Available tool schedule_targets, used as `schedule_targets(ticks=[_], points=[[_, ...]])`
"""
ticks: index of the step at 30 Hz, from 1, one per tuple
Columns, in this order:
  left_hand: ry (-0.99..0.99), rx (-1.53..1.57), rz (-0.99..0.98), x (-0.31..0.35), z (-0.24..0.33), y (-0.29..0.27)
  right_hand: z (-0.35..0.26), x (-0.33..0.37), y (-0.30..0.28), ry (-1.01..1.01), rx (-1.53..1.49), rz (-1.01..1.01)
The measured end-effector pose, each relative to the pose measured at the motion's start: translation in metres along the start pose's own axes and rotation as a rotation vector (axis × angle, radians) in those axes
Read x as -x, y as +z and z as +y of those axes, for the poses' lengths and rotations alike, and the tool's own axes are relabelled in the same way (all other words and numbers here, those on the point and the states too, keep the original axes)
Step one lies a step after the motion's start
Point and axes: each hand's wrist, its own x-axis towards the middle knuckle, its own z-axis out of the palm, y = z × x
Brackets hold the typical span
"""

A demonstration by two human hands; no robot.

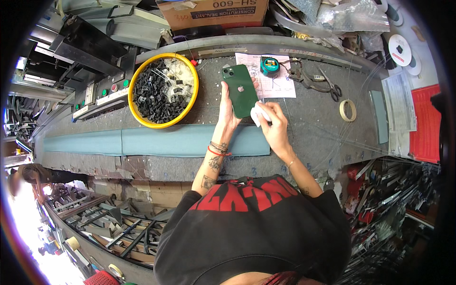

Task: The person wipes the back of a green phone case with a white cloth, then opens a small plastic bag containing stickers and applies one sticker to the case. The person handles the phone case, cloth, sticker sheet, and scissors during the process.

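One round yellow bowl (pixel 163 90) is sitting on the grey felt counter (pixel 313 128), to the left of the hands; it is holding a heap of small black clips with a patch of pale ones at its upper right, too many and too small to count; one cardboard box (pixel 213 13) is standing beyond the counter's far edge, its contents hidden. The left hand (pixel 228 111) is gripping one green phone (pixel 241 90) by its lower left edge, back side and twin lenses facing up, raised over the counter just right of the bowl; the right hand (pixel 273 124) is pinching one small white wipe (pixel 259 114) closed against the phone's lower right corner. Lying beyond the phone: one paper sheet (pixel 278 83), one teal tape measure (pixel 270 65), one pair of scissors (pixel 331 85), one roll of tape (pixel 347 110); one long blue-grey strip (pixel 156 141) is running along the counter's near side.
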Motion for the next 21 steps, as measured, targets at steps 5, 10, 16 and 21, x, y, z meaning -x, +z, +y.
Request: schedule_targets(ticks=[5, 10, 16, 21], points=[[0.006, 0.02, 0.179, -0.007, -0.009, 0.001, -0.002, -0.006, 0.01, -0.009, 0.081, 0.035], [-0.027, 0.152, 0.188, -0.004, -0.014, 0.007, -0.006, -0.007, 0.0, -0.222, 0.195, 0.006], [0.016, 0.056, 0.225, -0.004, -0.006, 0.01, -0.001, -0.01, 0.003, -0.252, 0.134, -0.027], [-0.003, 0.117, 0.182, -0.001, 0.001, 0.011, 0.0, -0.015, -0.005, -0.264, 0.193, -0.004]])
